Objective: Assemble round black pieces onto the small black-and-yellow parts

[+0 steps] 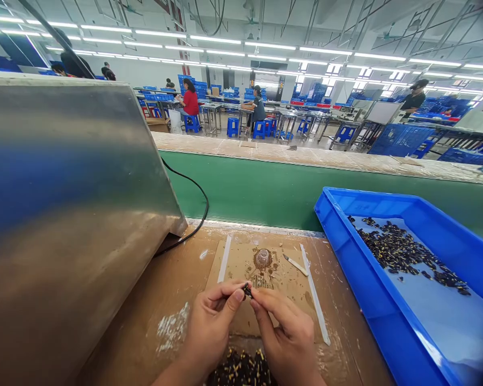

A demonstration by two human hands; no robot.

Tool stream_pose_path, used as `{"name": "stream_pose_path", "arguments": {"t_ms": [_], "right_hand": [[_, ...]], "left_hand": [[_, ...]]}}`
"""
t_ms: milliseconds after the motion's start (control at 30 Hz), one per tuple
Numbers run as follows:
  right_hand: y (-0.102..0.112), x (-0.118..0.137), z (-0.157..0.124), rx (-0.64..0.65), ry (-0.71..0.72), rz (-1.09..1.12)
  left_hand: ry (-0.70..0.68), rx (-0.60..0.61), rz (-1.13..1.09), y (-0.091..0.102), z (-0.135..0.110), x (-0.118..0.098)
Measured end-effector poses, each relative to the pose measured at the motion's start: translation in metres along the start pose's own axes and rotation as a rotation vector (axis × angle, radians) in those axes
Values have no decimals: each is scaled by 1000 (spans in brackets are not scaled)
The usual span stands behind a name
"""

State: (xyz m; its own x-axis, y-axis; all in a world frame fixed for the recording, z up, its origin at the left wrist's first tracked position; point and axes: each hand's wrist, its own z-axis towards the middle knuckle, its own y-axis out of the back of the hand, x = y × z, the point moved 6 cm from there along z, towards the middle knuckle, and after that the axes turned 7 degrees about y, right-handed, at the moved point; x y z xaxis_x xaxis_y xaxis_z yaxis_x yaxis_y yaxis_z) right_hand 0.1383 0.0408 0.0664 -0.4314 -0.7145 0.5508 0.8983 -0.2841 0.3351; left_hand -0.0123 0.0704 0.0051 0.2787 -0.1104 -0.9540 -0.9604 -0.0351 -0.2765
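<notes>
Left hand [211, 316] and right hand [285, 324] both pinched, thumb to fingers, on one small black part [247, 290] between the fingertips, above the cardboard [235, 260]. I'd go light: left steadies, right works its end. Part's dark, slightly glossy; fingers hide detail. Black-and-yellow pile [241, 369] below grip.

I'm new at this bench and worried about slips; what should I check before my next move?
1. Small black part: ok, held between left hand and right hand.
2. Cardboard sheet: ok, white tape along both sides.
3. White pen-shaped tool: ok, lying apart from the hands.
4. Clear cup: contents, cannot tell.
5. Black cable: ok, away from both hands.
</notes>
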Motion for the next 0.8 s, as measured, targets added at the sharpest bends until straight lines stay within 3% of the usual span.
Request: {"name": "stream_pose_path", "arguments": {"t_ms": [133,267,500,667,800], "right_hand": [[0,-2,-2,-5,0,-28],[0,-5,-2,16,-23,-11],[11,-4,0,-71,-40,-9],[27,-15,-4,-151,-309,188],[56,-5,-50,-239,-475,463]], "left_hand": [[-124,-74,183,3,-4,-8],[-116,-80,205,0,-5,-10],[-57,-113,-52,4,1,0],[-55,-153,-52,7,3,5],[-34,-156,-128,11,0,10]]}}
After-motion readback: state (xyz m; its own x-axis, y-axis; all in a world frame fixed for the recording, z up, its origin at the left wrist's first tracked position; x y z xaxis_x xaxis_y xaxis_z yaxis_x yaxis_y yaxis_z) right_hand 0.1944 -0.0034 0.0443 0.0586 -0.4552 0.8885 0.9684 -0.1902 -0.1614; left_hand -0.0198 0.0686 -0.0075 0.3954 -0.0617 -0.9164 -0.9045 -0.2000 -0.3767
